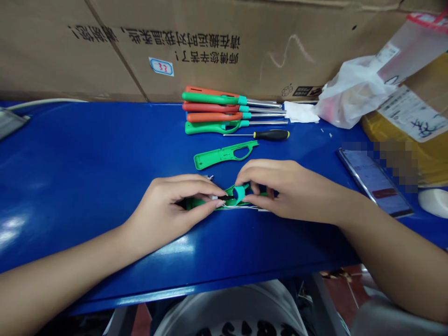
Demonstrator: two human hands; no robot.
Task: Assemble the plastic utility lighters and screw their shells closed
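Note:
Both hands work over a green lighter casing half [229, 192] lying on the blue table; fingers cover much of it. My left hand [177, 198] is closed in a pinch on a small black-and-white part [224, 198] at the casing's middle. Between the thumb and forefinger of my right hand [292, 189] is a teal trigger [240, 193], touching the black part's right end. A thin white wire [241, 207] runs along the near side of the casing. Beyond the hands lies the other green casing half [224, 155], hollow side up.
Several green and orange gas lighters [217, 116] are stacked at the back, with a black-and-yellow screwdriver [273, 135] before them. To the right are a phone [376, 182], a plastic bag [346, 93] and a yellow package [395, 149]. A cardboard box [140, 51] walls off the back.

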